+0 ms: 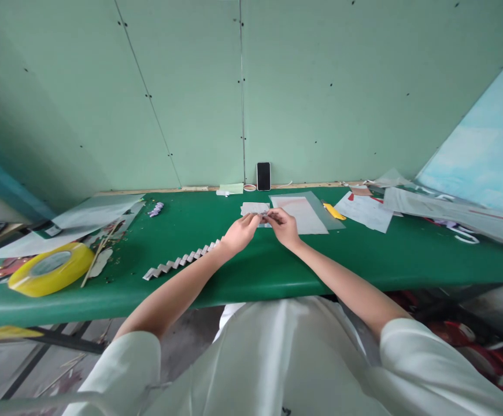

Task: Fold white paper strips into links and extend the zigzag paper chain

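Observation:
My left hand [241, 233] and my right hand [283, 225] meet over the middle of the green table [243, 271]. Both are closed, fingertips pinching a small greyish folded paper piece [264, 214] between them; the fingers cover most of it. A zigzag folded-paper chain [182, 260] lies on the table to the left, its far end running behind my left wrist. I cannot tell whether it joins the piece in my fingers. Just beyond the hands lies a small pale paper [255, 207]. White sheets [303, 215] rest to the right of my right hand.
A dark-screened phone [263, 176] leans against the green wall. To the left are a roll of yellow tape [52, 268], thin sticks [99, 254] and a small purple folded piece [156, 210]. A yellow cutter [333, 211] and loose papers [364, 211] lie right.

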A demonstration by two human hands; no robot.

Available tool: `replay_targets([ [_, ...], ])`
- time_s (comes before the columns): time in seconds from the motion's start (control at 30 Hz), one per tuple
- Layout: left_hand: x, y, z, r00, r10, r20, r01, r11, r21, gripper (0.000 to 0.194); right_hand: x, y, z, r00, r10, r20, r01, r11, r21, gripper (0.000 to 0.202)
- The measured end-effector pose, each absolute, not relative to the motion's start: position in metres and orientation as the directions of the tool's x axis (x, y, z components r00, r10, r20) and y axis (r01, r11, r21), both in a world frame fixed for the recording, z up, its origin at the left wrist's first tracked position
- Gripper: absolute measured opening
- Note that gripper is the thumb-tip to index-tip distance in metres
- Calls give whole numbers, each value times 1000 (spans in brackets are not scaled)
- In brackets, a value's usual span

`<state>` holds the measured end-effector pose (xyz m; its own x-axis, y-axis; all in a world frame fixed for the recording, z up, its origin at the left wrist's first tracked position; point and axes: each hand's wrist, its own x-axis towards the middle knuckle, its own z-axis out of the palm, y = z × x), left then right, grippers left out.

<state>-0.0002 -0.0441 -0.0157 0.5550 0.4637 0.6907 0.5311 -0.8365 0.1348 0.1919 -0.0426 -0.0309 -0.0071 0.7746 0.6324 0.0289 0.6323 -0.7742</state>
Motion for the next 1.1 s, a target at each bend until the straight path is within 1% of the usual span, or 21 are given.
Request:
replay_targets([
  [0.1,0,-48,-12,566,452,690,538,-836,106,28,192,-46,-28,-10,768,641,18,641,-768,36],
  [0.33,1,-49,-11,569,465,678,556,-825,99,28,192,-46,-31,-19,777,629,9,629,-777,37],
  [0.43,2,-46,-16,542,467,699,537,-832,139,25,192,-45,-31,-23,782,623,-6,623,-782,37],
  [0.53,4,-41,-23,464,475,748,537,-822,189,24,190,-44,-31,-23,783,622,-24,622,-783,34],
  [0.7,5,-36,-30,415,463,783,555,-811,185,24,187,-45,-29,-13,786,618,-60,617,-785,30],
  [0.9,5,-33,-36,367,471,802,527,-816,238,18,182,-47,-27,44,748,662,-19,663,-748,31],
  [0.97,5,-34,-35,371,465,804,533,-815,226,18,182,-48,-27,50,741,670,-5,671,-741,30],
  [1.1,4,-36,-30,418,438,796,549,-820,163,22,183,-50,-25,31,732,681,-1,681,-732,29],
])
